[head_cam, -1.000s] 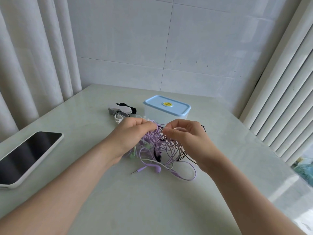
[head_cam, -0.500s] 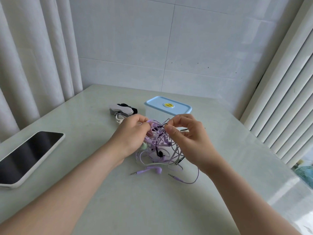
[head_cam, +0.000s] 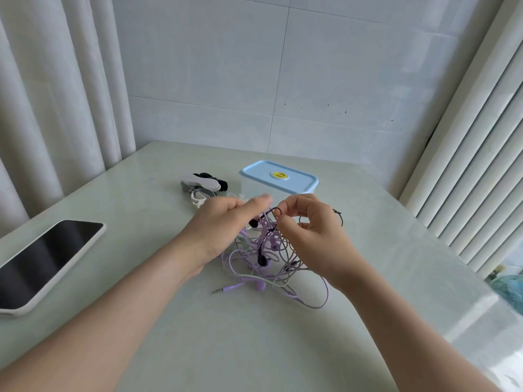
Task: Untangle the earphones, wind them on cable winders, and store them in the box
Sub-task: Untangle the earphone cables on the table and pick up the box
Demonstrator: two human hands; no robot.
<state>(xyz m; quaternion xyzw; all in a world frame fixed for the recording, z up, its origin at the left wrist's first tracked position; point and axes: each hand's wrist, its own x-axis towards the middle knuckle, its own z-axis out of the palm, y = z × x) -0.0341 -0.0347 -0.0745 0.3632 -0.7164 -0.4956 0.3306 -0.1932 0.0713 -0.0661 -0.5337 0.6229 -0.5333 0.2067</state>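
Earphones in one knotted tangle, purple, black and white cables, at table centre just in front of the box, between both hands. The top of the tangle is lifted and the bottom loops lie on the table, so its long axis runs roughly up-down toward the camera. A purple jack plug lies flat at the near left edge of the tangle, long axis left-right, tip pointing left. Right hand pinches a small black cable loop at the top, narrow fingertip grip. Left hand has its fingers stretched forward and blurred; its underside is hidden, so I can't tell if it holds any cable. A black earbud hangs mid-tangle. Which cable joins which is unreadable. The box has its blue lid on, long axis left-right. Cable winders are piled left of the box, partly overlapping. Phone at far left, screen up, cut off by the frame edge.
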